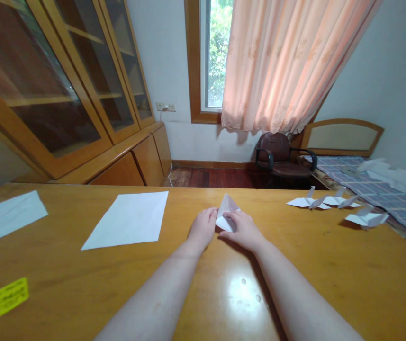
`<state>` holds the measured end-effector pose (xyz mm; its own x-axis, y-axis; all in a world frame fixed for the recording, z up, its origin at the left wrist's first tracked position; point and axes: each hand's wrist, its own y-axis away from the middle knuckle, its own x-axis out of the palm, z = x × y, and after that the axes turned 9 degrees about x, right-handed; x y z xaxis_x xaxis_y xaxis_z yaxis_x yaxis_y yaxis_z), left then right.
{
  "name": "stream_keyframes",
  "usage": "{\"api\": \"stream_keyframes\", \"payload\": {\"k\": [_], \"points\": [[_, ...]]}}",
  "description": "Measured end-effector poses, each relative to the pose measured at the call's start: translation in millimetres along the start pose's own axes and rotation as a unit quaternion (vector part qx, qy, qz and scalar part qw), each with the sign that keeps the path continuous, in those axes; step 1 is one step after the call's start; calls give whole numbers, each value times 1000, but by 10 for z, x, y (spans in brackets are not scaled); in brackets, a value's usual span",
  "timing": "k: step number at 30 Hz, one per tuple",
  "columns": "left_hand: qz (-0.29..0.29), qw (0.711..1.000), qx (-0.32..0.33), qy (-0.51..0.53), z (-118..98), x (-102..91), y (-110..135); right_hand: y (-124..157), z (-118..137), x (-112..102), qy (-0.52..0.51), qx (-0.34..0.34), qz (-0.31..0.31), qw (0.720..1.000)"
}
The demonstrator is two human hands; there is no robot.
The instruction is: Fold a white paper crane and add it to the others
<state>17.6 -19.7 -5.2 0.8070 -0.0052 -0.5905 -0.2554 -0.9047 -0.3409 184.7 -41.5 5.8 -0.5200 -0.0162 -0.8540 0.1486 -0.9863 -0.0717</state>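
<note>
Between my two hands is a small piece of folded white paper (228,203), its pointed tip facing away from me near the table's far edge. My left hand (204,227) grips its left side, fingers pressed together at the edge. From the right, my right hand (241,229) holds the paper with the thumb low and the fingers bent over its surface. Part of the paper is hidden under the right fingers. At the right of the table stand several folded paper cranes (366,218) with raised points.
Flat white sheets lie to the left, one sheet (130,220) nearer and another sheet (7,218) at the far left. A yellow label (2,303) is at the lower left of the wooden table (82,293). Beyond are a cabinet (121,166), a chair (283,156) and a bed (373,182).
</note>
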Motion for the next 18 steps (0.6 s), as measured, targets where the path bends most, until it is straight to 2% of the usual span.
{"api": "stream_keyframes", "payload": {"k": [4,9,15,18], "points": [[37,999,-25,-23,33,12,-34,0,3,6,-5,6,-2,1000],[78,993,-36,-77,-29,-11,-14,1,-7,13,-12,7,-9,1000],[90,988,2,-122,-38,2,14,-4,-17,20,-18,1,-11,1000],[99,983,-5,-152,-16,21,18,-8,-13,20,-19,4,-9,1000]]}}
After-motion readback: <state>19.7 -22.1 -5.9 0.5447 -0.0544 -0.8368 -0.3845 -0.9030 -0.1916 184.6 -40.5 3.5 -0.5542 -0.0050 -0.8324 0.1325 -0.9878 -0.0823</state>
